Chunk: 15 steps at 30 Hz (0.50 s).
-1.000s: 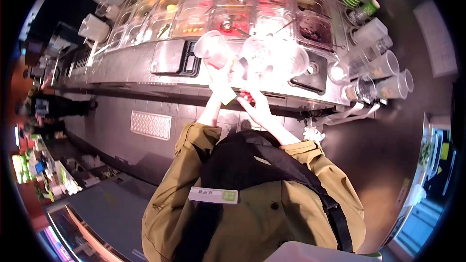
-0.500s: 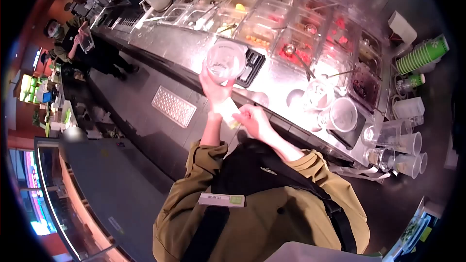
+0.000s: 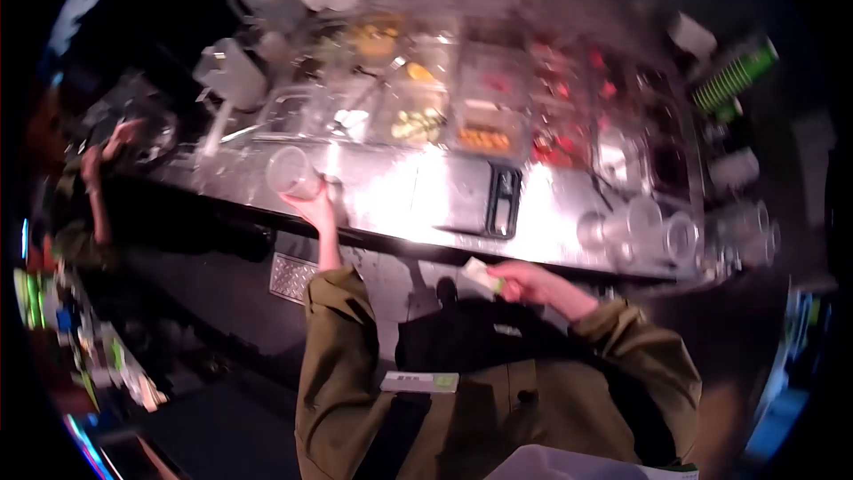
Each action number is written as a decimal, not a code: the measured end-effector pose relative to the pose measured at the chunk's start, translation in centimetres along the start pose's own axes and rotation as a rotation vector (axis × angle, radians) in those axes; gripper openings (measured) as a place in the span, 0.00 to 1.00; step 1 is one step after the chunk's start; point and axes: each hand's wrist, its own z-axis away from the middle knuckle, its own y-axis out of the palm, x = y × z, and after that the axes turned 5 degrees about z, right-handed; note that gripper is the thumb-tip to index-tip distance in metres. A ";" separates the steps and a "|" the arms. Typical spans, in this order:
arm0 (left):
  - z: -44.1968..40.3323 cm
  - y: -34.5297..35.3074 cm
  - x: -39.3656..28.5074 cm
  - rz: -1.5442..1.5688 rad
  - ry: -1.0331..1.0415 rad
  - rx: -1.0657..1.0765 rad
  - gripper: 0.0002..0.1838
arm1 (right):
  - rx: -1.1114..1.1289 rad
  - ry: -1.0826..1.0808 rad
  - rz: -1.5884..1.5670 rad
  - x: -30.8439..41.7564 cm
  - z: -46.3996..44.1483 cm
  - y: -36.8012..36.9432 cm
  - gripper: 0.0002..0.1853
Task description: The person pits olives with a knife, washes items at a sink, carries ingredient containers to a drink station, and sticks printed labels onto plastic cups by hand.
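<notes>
My left hand [image 3: 315, 206] is wrapped round a clear plastic cup [image 3: 291, 171], over the left part of the steel counter [image 3: 373, 191]. My right hand [image 3: 524, 283] is closed on a small white and green label [image 3: 482, 276], in front of the counter's edge and close to my body. Between the two hands, on the counter, lies a flat device with a black tray [image 3: 503, 202] at its right side. The frame is somewhat blurred, so the fingertips are not sharp.
Clear bins of toppings [image 3: 484, 138] line the counter's back. More cups [image 3: 681, 236] stand at the right, below stacked green cups [image 3: 736, 80]. White pitchers [image 3: 231, 71] are at the back left. A co-worker's arms [image 3: 98, 187] reach in at the far left.
My left hand has carried the cup left, away from my right hand. The label, earlier between both hands, is now in my right hand only. The view has turned.
</notes>
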 end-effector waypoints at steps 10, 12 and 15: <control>-2.9 0.4 5.3 -0.043 0.057 0.204 0.61 | 0.018 -0.023 0.117 5.3 -0.5 8.4 0.08; -3.4 0.6 5.6 -0.051 0.085 0.213 0.61 | 0.008 0.060 0.191 5.1 -1.6 7.8 0.07; -3.6 0.5 5.1 0.001 0.066 0.234 0.61 | 0.012 0.063 0.354 5.1 -1.6 8.8 0.09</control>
